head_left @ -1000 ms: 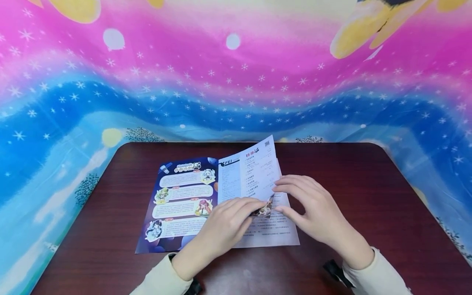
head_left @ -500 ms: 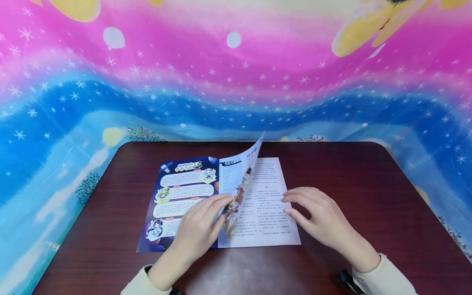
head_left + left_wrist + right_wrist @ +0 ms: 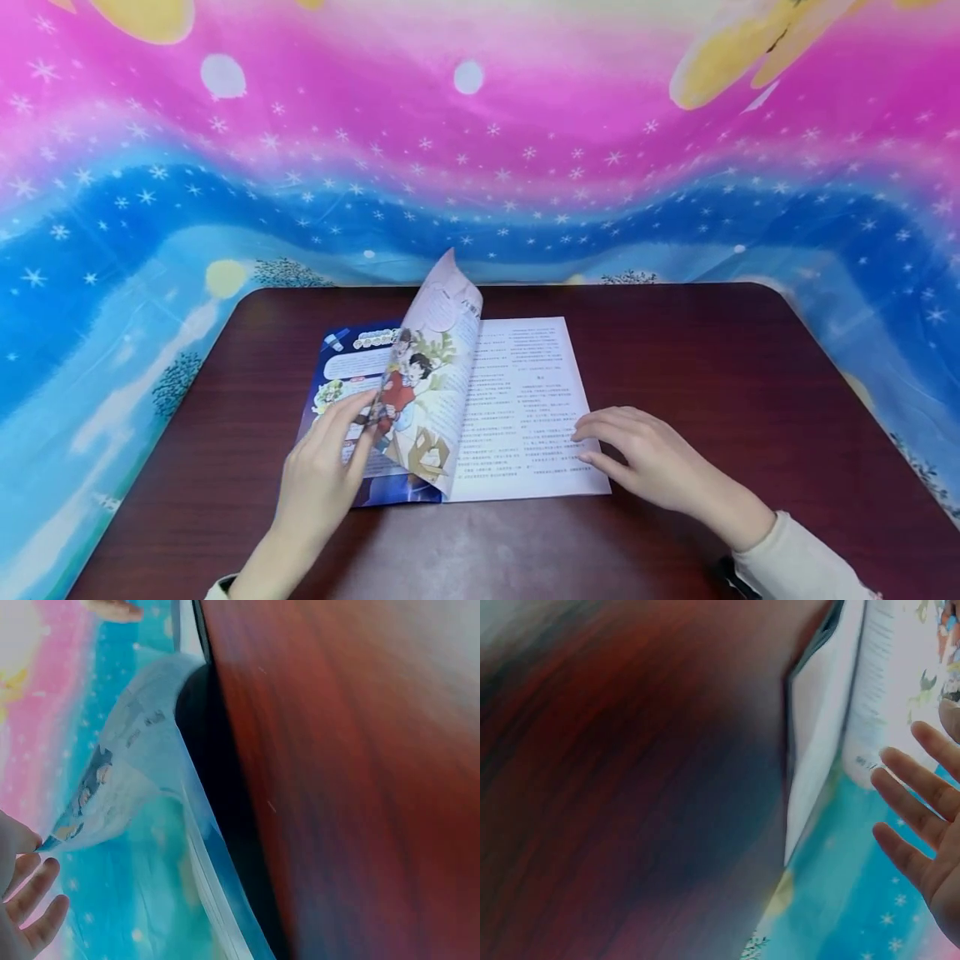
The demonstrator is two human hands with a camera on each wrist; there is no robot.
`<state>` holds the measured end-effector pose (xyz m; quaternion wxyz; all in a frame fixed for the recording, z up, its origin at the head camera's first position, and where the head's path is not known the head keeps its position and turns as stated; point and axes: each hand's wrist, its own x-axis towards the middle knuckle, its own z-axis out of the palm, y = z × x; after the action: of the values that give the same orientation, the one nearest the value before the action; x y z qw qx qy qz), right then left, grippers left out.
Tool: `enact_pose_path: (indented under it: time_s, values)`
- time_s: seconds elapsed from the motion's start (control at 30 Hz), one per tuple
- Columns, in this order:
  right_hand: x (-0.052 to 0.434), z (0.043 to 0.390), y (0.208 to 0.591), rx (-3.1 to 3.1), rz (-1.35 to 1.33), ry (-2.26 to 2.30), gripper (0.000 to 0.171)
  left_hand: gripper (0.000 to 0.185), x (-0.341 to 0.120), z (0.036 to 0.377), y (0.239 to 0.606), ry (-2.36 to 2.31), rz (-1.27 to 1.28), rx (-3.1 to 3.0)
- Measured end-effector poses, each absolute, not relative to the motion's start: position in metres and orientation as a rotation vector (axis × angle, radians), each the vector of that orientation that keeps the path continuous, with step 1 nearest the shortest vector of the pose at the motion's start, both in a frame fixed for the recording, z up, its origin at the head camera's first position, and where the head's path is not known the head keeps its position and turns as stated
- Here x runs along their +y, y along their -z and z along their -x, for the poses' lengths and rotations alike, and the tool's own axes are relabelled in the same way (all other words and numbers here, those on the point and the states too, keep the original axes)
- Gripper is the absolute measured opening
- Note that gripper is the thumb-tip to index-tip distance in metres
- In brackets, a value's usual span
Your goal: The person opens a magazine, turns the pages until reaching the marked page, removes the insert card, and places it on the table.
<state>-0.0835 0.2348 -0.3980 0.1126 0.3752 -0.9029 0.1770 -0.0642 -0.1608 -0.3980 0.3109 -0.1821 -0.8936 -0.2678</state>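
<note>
My left hand (image 3: 318,479) has swung the page (image 3: 423,392) leftward past upright.
It pinches the page's edge; my right hand (image 3: 648,467), fingers relaxed, rests on the booklet (image 3: 525,400) at frame centre.

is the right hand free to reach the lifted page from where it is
Probably yes. The right hand rests flat on the text page, holding nothing, and only open page lies between it and the lifted page, which the left hand holds at its edge.
</note>
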Motion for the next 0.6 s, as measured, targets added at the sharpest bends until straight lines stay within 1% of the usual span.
enact_pose_path:
  time_s: [0.23, 0.4, 0.6]
  values:
    - [0.243, 0.086, 0.405, -2.750, -1.081, -0.474, 0.018, 0.064, -0.186, 0.055, 0.403, 0.683, 0.265, -2.461]
    - [0.245, 0.087, 0.409, -2.771, -1.084, -0.474, 0.019, 0.066, -0.198, 0.049, 0.407, 0.745, 0.089, -2.511]
    - [0.243, 0.089, 0.412, -2.859, -1.084, -0.462, 0.027, 0.068, -0.206, 0.042, 0.410, 0.815, -0.059, -2.640]
